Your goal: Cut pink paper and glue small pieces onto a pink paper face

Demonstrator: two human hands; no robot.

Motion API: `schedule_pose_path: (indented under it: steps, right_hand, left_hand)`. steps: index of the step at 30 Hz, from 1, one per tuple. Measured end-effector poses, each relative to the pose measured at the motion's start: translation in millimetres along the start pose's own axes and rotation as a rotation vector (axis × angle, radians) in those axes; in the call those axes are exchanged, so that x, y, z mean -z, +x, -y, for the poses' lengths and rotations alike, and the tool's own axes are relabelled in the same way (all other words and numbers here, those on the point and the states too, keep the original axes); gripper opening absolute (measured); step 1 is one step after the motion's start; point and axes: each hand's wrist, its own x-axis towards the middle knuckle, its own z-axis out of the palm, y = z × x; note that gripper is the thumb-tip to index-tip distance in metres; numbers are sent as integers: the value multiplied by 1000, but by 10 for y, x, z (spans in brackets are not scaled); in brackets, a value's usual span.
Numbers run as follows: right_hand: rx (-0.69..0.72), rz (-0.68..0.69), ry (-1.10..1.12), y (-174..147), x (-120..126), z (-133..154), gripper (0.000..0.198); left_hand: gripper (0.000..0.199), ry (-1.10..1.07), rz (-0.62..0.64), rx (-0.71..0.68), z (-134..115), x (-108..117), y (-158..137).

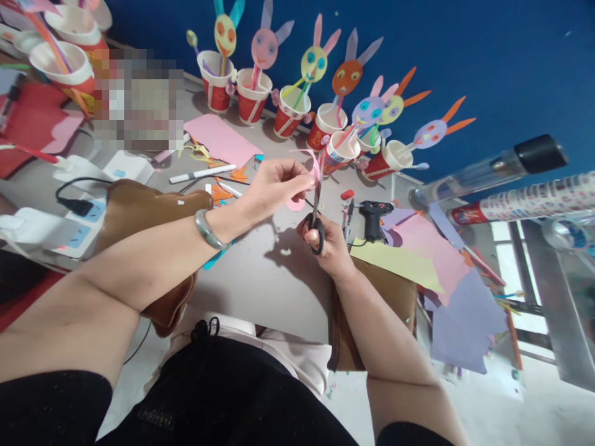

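Between the fingertips of my left hand (pixel 288 179) is a small piece of pink paper (pixel 315 166), with a thin curled strip hanging off it. My right hand (pixel 329 244) grips black-handled scissors (pixel 318 201), thumb and fingers at the loops. The blades point away from me and lie against the pink paper; whether they are apart I cannot tell. Under my left fingers a pink paper round (pixel 295 204) shows in part on the table. A jade-coloured bangle (pixel 209 229) circles my left wrist.
Red paper cups (pixel 251 102) with paper rabbit faces line the blue wall. A black glue gun (pixel 373 218) and coloured paper sheets (pixel 432 248) lie right. White pens (pixel 202 173), paper scraps, a power strip (pixel 88 220) and a brown pouch (pixel 139 210) are left.
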Motion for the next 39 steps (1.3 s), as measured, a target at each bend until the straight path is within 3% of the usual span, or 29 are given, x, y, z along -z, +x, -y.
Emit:
schedule_pose_path:
  steps: [17,39]
  right_hand:
    - [6,7,-12,-4,18,-1,72]
    - [-6,0,12,7,26,18,71]
  left_hand:
    - [24,14,43,-2,37,0,21]
    - [24,27,9,31,-77,-16,-24]
